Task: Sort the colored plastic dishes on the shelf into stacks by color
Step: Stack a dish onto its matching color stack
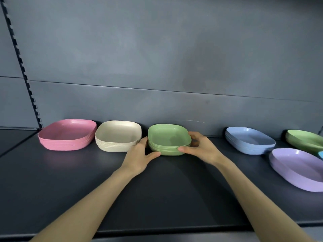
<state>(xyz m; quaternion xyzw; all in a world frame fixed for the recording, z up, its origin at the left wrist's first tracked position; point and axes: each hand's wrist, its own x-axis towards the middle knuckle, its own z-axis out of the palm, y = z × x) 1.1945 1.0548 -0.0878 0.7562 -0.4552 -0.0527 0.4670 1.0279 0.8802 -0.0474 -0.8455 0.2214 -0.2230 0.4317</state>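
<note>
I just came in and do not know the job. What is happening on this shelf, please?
A person holds the green stack of plastic dishes between the left hand and the right hand on the dark shelf. The pink stack, cream stack and blue stack stand in the same row. A single green dish and a purple dish lie at the right.

Four stacks stand on the shelf [157, 189]: one pink stack [67, 135], one cream stack [118, 137], one green stack [167, 138], one blue stack [250, 140]. At three o'clock lie three single dishes: one green dish [304, 138], one purple dish [297, 168], one turquoise dish [321, 155], barely showing.
</note>
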